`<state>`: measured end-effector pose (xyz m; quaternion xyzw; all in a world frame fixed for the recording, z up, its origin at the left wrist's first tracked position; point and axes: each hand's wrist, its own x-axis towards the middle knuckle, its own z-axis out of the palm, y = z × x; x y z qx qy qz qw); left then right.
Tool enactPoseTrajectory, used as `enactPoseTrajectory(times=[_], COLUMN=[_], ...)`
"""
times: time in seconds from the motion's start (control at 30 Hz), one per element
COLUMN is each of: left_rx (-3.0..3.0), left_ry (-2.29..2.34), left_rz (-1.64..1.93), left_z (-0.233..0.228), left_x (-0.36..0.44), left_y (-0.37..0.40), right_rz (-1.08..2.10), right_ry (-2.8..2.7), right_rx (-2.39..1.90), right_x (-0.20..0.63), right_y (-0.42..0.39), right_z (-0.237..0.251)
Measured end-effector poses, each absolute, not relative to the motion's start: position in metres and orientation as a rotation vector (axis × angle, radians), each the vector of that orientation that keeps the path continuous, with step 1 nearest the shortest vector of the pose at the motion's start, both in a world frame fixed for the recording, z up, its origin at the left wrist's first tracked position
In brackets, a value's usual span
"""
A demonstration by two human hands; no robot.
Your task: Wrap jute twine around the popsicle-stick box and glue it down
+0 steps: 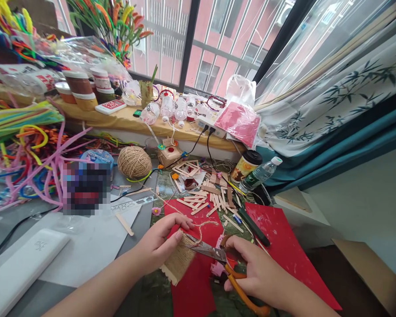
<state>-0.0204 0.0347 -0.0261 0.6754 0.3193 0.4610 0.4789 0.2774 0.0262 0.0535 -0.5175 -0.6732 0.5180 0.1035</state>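
While gripping rough twine-wrapped sticks point(179, 260), left hand point(158, 244); right hand point(255, 270) clasping orange-handled steel scissors point(218, 259).

Scissors point(218, 259) at twine-wrapped piece point(180, 259), both hands.

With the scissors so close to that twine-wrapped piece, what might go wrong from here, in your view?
1. The scissors in the right hand have their blades right beside the left hand fingertips, so a nick seems possible.
2. The twine loops loosely over the twine-wrapped piece; a cut could catch the wrapping and let it unravel.
3. Loose craft sticks crowd the red paper and could get knocked away.
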Motion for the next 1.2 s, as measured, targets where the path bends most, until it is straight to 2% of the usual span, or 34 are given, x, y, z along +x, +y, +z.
enactPoseTrajectory(times=[0.77,1.07,1.2], left_rx=[1.675,1.695,1.697], left_ry=[0.760,0.746,0.748], left_rz=[1.091,1.104,1.116], left_z=[-0.024,-0.024,-0.026], left_x=[-0.021,-0.021,-0.021], left_y=[0.034,0.035,0.035], right_rz=[1.094,1.109,1.210], right_ry=[-2.299,-2.236,-2.110], right_rx=[-1.557,-1.568,-1.588], right_x=[0.292,0.289,0.291], right_y=[0.040,0.039,0.036], right_z=[0.027,0.023,0.015])
